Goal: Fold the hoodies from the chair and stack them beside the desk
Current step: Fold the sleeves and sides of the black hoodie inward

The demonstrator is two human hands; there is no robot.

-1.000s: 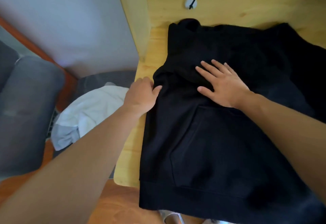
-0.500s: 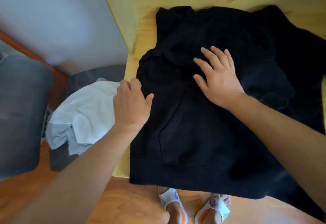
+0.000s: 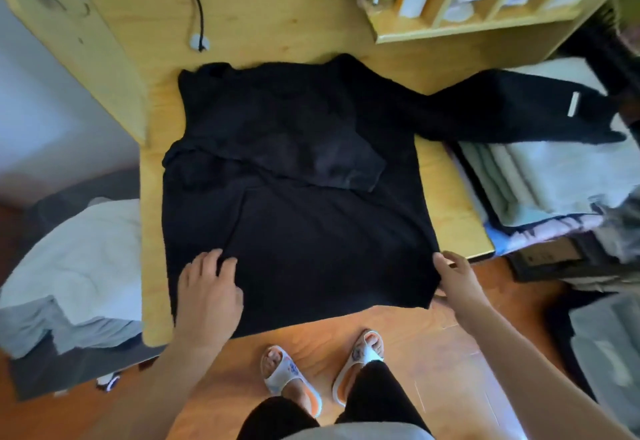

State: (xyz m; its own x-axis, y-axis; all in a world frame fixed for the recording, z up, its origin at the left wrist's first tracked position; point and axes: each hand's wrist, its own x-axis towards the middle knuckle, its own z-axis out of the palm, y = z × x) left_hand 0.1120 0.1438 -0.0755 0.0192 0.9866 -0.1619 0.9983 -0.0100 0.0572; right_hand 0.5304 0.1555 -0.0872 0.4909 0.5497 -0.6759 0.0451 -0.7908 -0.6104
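A: Hoodie (image 3: 311, 232), black one, spread flat on the bench (image 3: 277, 20), hem hanging a bit over the near edge. Biggest thing on there by far.

B: Sleeves?

A: One's folded in across the chest already. Other sleeve (image 3: 512, 114) is stretched out to the person's right, off the bench & over a stack of folded stuff (image 3: 540, 176) beside it.

B: So mid-fold?

A: I'd say so, approx the early part. One side tucked, other not. More pale clothes (image 3: 76, 266) heaped on the chair to the left, so prob more garments to go.

B: Hands?

A: Both at the hem end. Left hand (image 3: 207, 297) lies on the cloth near the bottom left, fingers a little bent, pressing or bunching the fabric; can't tell if it's really gripping. Right hand (image 3: 453, 280) is at the bottom right corner, thumb on the edge, looks like it's pinching that corner.

B: Next move?

A: My guess: bring the loose sleeve back over the body, w/ the cloth kept smooth, then fold hem up toward the hood. Needs the right hand to let go & reach far right, since that cuff is well away.
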